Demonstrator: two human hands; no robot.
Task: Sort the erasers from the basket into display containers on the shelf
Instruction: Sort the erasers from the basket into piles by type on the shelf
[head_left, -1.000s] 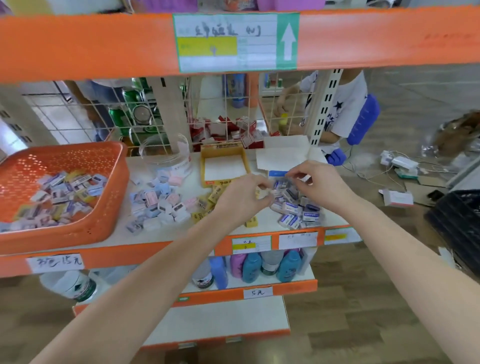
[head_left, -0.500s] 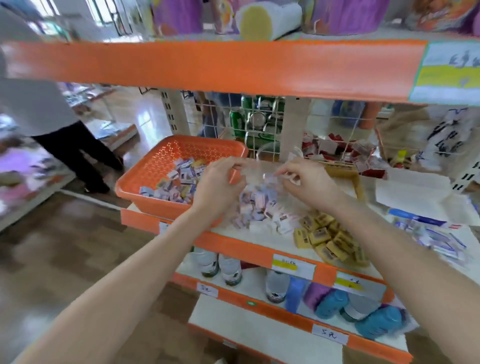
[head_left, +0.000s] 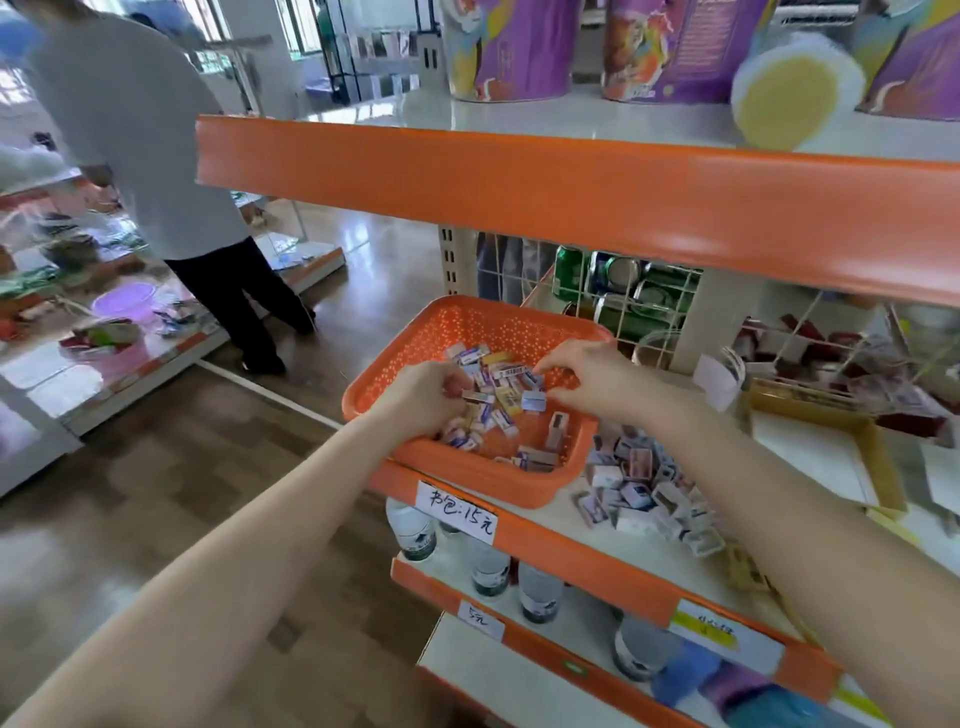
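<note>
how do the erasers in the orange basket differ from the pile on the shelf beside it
The basket erasers sit heaped inside the orange basket; the shelf pile lies loose on the white shelf to its right. The left hand and right hand are in the basket erasers; nothing touches the shelf pile. Both are jumbled small wrapped blocks.
</note>
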